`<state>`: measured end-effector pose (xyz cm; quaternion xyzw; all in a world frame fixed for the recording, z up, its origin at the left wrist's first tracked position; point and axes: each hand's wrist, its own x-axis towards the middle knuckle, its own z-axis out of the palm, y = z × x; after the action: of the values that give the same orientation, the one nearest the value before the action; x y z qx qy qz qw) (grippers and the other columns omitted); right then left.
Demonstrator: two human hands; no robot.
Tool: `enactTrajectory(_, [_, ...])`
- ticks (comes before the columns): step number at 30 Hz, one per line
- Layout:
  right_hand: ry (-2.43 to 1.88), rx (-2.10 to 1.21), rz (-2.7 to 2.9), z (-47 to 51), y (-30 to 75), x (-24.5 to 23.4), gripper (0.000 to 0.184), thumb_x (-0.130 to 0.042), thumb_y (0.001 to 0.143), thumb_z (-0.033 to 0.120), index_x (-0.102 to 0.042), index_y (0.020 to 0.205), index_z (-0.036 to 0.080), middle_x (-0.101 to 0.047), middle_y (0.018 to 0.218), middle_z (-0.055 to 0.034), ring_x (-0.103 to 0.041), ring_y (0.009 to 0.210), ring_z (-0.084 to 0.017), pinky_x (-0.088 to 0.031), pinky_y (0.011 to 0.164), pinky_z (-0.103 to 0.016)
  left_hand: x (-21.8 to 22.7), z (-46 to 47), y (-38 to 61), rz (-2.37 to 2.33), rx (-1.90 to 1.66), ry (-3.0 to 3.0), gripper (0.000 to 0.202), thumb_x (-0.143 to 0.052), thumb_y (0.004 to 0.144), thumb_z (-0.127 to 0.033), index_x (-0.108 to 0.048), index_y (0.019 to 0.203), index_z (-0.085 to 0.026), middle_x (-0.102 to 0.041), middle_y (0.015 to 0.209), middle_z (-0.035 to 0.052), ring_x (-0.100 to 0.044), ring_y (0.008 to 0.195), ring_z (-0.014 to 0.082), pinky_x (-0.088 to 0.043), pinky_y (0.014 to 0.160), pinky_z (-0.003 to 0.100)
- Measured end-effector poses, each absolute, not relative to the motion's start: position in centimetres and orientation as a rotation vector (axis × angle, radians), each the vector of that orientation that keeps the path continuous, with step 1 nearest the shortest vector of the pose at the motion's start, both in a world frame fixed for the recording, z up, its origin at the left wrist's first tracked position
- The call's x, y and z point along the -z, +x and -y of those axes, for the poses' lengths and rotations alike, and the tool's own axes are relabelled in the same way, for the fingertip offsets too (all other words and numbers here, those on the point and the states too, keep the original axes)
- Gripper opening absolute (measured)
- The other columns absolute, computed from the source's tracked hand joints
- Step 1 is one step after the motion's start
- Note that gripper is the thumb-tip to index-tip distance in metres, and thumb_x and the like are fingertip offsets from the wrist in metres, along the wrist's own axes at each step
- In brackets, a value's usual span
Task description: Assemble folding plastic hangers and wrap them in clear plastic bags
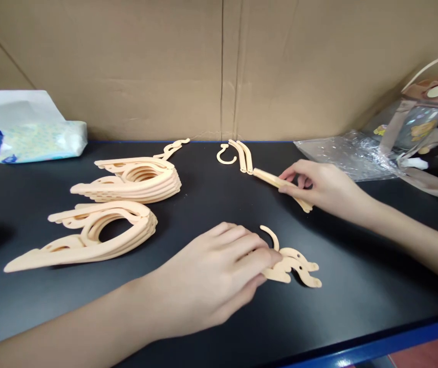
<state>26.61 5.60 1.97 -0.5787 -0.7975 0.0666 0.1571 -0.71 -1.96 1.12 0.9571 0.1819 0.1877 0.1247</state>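
Observation:
My left hand is closed over beige plastic folding-hanger parts near the front of the black table. A curved hook and rounded ends with small holes stick out past its fingers, which hide the rest. Farther back on the right, my right hand pinches a slim beige hanger arm between thumb and fingers. The arm slants, its far end close to two curved hanger arms lying side by side. A loose hook lies just left of those.
Two stacks of folded hangers, a front stack and a back stack, stand on the left. Behind them lies another hanger part. A wipes pack is at far left; clear plastic wrap and a transparent bottle at right.

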Motion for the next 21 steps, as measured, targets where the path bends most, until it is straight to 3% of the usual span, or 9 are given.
enactTrajectory(3, [-1.294, -0.356, 2.417, -3.4, 24.6, -1.4, 0.021, -0.062, 0.094, 0.042, -0.069, 0.100, 0.024, -0.067, 0.092, -0.0004, -0.061, 0.075, -0.015, -0.045, 0.067, -0.029, -1.2, 2.2, -0.6, -0.600, -0.690, 2.777, 0.022, -0.048, 0.101, -0.018, -0.059, 0.120, -0.016, -0.068, 0.118, 0.0059, -0.058, 0.112, 0.0194, -0.041, 0.101, 0.032])
enactTrajectory(6, [-1.057, -0.291, 2.519, -2.6, 23.1, -1.0, 0.019, -0.058, 0.098, 0.035, -0.067, 0.103, 0.019, -0.067, 0.099, -0.0041, -0.063, 0.089, -0.017, -0.047, 0.076, -0.029, -0.9, 1.5, -0.9, -0.821, -0.774, 2.844, 0.030, -0.048, 0.101, -0.016, -0.057, 0.129, -0.015, -0.064, 0.128, 0.0075, -0.053, 0.123, 0.0227, -0.040, 0.104, 0.037])
enactTrajectory(8, [-0.923, -0.202, 2.576, -2.5, 22.9, -0.8, 0.022, -0.055, 0.100, 0.034, -0.066, 0.107, 0.016, -0.068, 0.102, -0.0063, -0.063, 0.093, -0.019, -0.047, 0.080, -0.031, -0.6, 0.7, -1.2, -0.926, -0.756, 2.878, 0.030, -0.049, 0.100, -0.014, -0.058, 0.129, -0.016, -0.064, 0.126, 0.0071, -0.056, 0.117, 0.0229, -0.043, 0.098, 0.038])
enactTrajectory(13, [-0.782, -0.190, 2.603, -2.6, 24.0, -0.6, 0.026, -0.051, 0.102, 0.032, -0.066, 0.113, 0.015, -0.067, 0.105, -0.0078, -0.062, 0.093, -0.018, -0.046, 0.080, -0.032, -0.2, -0.5, -1.7, -1.003, -0.759, 2.949, 0.017, -0.051, 0.101, -0.016, -0.065, 0.109, -0.016, -0.069, 0.109, 0.0040, -0.061, 0.091, 0.0203, -0.047, 0.079, 0.037])
enactTrajectory(21, [-0.842, -0.125, 2.585, -2.9, 24.7, -0.6, 0.024, -0.052, 0.102, 0.029, -0.070, 0.112, 0.017, -0.067, 0.100, -0.0059, -0.061, 0.085, -0.017, -0.047, 0.074, -0.031, -1.2, 0.2, -1.5, -1.107, -0.722, 3.080, 0.021, -0.050, 0.100, -0.018, -0.071, 0.100, -0.015, -0.070, 0.105, 0.0078, -0.062, 0.090, 0.0244, -0.046, 0.074, 0.039])
